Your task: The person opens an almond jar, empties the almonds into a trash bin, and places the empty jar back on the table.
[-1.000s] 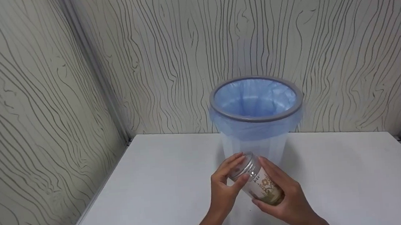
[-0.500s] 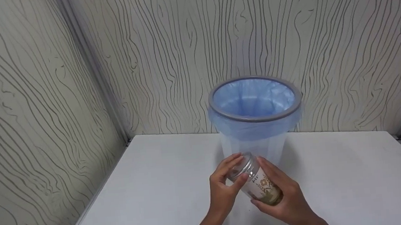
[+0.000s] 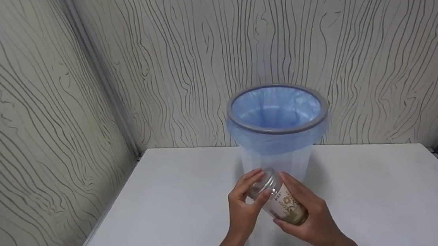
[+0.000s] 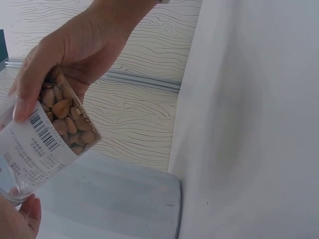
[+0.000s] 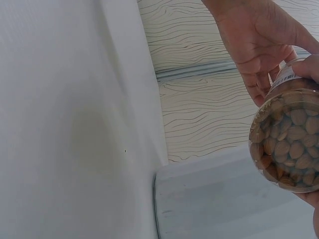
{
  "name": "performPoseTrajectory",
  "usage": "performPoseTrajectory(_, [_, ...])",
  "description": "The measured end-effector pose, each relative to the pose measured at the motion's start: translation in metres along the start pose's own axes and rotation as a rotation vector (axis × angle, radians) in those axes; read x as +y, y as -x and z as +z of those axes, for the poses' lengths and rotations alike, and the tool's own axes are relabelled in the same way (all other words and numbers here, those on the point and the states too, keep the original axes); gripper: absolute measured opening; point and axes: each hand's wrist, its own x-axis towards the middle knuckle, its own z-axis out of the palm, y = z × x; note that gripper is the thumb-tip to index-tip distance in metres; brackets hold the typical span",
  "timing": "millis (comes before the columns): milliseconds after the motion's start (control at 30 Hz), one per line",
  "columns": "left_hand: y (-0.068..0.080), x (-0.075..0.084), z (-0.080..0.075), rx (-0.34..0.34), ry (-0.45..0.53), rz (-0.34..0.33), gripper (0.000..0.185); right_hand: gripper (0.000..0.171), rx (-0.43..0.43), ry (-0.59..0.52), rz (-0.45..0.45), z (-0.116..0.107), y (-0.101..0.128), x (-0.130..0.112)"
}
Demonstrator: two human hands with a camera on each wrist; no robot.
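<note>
A clear plastic jar (image 3: 285,204) of almonds with a printed label is held tilted above the white table (image 3: 171,206), its lid end pointing up and to the left. My left hand (image 3: 244,210) grips the clear lid (image 3: 262,182) with fingers and thumb curled round it. My right hand (image 3: 315,221) grips the jar's body and base from below. In the left wrist view the jar (image 4: 45,139) shows its barcode label and the right hand (image 4: 84,45) round the nut-filled end. The right wrist view shows the jar's base (image 5: 289,144) and the left hand (image 5: 254,35) behind it.
Just behind the hands a bin (image 3: 279,130) with a grey rim and a blue liner stands on the table. Wood-grain panel walls close in the left and back sides. The table's left edge (image 3: 104,216) runs along the wall.
Almost nothing differs; both hands keep the same hold on the jar and lid, which stay in front of the bin.
</note>
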Motion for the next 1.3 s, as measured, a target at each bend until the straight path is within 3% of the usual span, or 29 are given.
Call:
performPoseTrajectory(500, [0.0,0.0019,0.0,-0.007,-0.036,-0.01,0.035,0.107,0.007,0.022,0.001,-0.0001,0.0007,0.0021])
performPoseTrajectory(1300, [0.0004,-0.0019,-0.0054,-0.139,0.047,-0.004,0.039,0.106,0.004,-0.015,0.018,-0.0024,-0.0013,-0.0005])
